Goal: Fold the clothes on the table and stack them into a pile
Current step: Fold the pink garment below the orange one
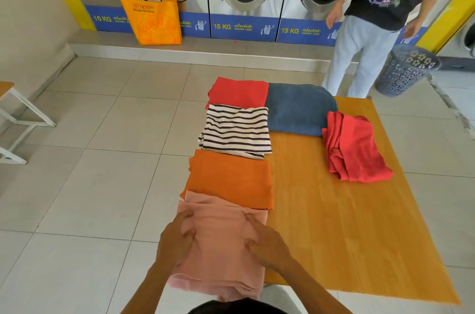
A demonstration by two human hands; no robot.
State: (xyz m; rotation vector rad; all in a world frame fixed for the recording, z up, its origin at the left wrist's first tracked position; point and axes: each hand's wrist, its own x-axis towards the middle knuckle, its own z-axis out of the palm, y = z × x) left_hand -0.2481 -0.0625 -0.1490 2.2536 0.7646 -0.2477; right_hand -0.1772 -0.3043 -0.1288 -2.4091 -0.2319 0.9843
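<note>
Soft pink folded cloth (221, 249) lies at near-left edge of the wood-grain table (347, 223), long axis running away from the wearer; left hand (177, 239) and right hand (264, 241) pinch its top layer, fingers closed on fabric; beyond it in line: flat orange folded cloth (231, 180), black-and-white striped knit (236, 131), red folded cloth (239, 92).

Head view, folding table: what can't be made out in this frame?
- Left hand and right hand: fingertips blurred on the pink cloth, so their grip is unclear.
- Pink cloth's near edge: hidden behind the person's head at the bottom edge.
- Red garment: bunched, type unclear.
- Table: left edge covered by clothes.
- Washer labels: small print too small to read.
</note>
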